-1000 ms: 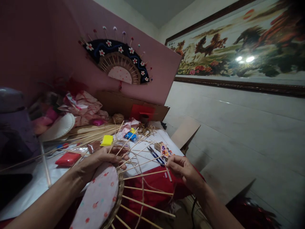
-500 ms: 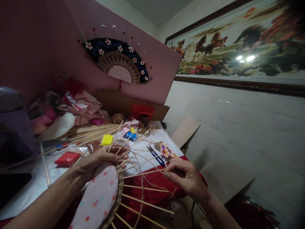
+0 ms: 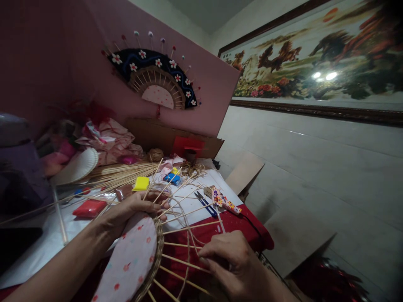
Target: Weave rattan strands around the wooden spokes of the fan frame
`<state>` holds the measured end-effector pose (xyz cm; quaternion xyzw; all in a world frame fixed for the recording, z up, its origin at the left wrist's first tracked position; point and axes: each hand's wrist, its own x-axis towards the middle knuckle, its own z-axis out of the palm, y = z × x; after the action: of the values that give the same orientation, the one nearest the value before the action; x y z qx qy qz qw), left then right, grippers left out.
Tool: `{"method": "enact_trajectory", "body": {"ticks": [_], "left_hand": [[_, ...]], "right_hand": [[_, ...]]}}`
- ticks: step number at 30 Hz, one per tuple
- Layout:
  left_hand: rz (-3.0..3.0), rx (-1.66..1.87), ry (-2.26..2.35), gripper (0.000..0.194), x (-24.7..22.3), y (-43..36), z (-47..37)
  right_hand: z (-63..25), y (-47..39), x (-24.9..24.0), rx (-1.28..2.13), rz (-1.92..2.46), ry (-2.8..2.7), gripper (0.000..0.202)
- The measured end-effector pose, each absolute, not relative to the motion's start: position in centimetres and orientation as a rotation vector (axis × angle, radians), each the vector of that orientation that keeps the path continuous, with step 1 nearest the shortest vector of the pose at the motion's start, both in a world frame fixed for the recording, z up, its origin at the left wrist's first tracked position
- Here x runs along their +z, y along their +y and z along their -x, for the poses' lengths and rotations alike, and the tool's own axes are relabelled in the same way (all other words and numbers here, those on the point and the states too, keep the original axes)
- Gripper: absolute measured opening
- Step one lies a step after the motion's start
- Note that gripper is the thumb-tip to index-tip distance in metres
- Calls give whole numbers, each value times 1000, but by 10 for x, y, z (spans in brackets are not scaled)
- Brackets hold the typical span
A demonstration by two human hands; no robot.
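Observation:
A half-round piece (image 3: pixel 129 260) covered in pale cloth with red dots has a woven twine rim (image 3: pixel 158 241) and thin wooden sticks (image 3: pixel 185 261) fanning out to the right. My left hand (image 3: pixel 138 207) is closed around its upper edge and the bases of the upper sticks. Lower right, my right hand (image 3: pixel 226 260) pinches at the tips of the middle sticks, its thumb and forefinger together by a strand of twine (image 3: pixel 188 251). What lies between those fingertips is too small to make out. The loose twine runs across the sticks.
Blue-handled snips (image 3: pixel 206 205) and a flower-patterned glue gun (image 3: pixel 225 201) lie on the table. Behind are yellow (image 3: pixel 140 183), red (image 3: pixel 89 208) and blue (image 3: pixel 172 179) packets and a bundle of sticks (image 3: pixel 126 174). A finished fan (image 3: pixel 157 79) hangs on the pink panel.
My right hand has moved down and left from the stick tips near the glue gun, uncovering the gun's body. The twine has shifted with it. My left hand keeps its hold.

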<state>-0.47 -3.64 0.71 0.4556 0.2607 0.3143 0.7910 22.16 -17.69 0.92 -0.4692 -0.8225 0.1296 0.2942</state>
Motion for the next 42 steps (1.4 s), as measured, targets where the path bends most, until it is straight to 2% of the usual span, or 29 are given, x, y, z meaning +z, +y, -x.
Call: {"method": "enact_trajectory", "body": {"ticks": [8, 25, 37, 42], "left_hand": [[-988, 670, 534, 29, 5, -35, 4], [-953, 697, 588, 29, -1, -30, 5], [-922, 777, 611, 35, -3, -21, 9], [-910, 786, 612, 36, -4, -20, 9]], "right_hand": [[-218, -177, 11, 350, 1253, -2240, 18], [-239, -174, -5, 255, 1310, -1992, 13], [-254, -137, -33, 982, 1242, -1305, 22], [-256, -130, -44, 1393, 1135, -1129, 23]]}}
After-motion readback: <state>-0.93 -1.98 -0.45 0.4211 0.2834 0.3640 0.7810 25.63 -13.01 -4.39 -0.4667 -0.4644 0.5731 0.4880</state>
